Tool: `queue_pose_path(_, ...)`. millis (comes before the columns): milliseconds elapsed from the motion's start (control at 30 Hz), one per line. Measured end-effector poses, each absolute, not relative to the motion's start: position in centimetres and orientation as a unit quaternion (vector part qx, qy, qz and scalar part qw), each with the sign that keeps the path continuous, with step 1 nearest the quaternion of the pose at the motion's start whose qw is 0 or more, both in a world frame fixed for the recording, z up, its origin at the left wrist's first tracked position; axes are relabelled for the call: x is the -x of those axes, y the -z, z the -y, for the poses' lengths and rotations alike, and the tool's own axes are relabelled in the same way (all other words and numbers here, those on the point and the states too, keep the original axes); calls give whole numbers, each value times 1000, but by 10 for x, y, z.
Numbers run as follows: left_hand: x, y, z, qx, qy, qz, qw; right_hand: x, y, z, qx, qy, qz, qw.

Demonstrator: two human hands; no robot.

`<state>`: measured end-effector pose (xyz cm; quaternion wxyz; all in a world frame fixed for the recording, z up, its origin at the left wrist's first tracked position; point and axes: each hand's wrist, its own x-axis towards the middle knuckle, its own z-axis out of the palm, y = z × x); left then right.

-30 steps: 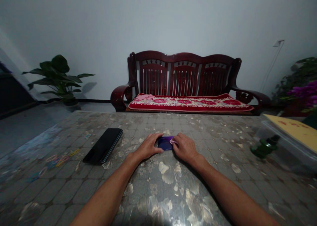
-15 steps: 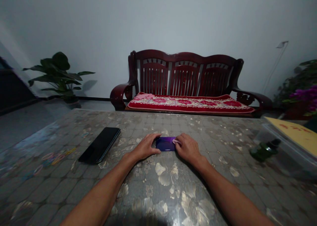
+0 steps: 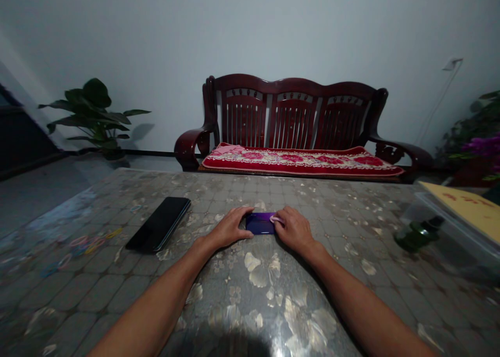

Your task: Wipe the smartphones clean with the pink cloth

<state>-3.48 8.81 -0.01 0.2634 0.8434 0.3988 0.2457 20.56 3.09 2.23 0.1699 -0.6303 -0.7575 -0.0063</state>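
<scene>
Purple object [image 3: 259, 224]: left fingers [image 3: 242, 211] parted around its end.

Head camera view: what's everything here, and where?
Patterned table: 1, grey-brown, foreground
Glossy rectangular slab: 1, purple-blue, table centre
Small curved item: 1, pink, over slab
Flat phone: 1, black, table left
Thin bands: several, multicoloured, table left
Clear plastic box: 1, colourless, table right
Flat sheet: 1, yellow, atop box
Small bottle: 1, green, near box
Carved wooden bench: 1, red-brown, behind table
Floral runner: 1, red-and-white, bench seat
Leafy plant: 1, green, left floor
Flowers: cluster, purple, right edge
Corded wall fitting: 1, pale, right
Left hand: 1, bare, slab's left end
Right hand: 1, bare, holding curved item
</scene>
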Motion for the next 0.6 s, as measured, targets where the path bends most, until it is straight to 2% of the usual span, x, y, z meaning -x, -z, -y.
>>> queue_pose_path(600, 35, 0, -88, -838, -246, -404, 272, -205, -26, -27, 629, -7, 759, 170)
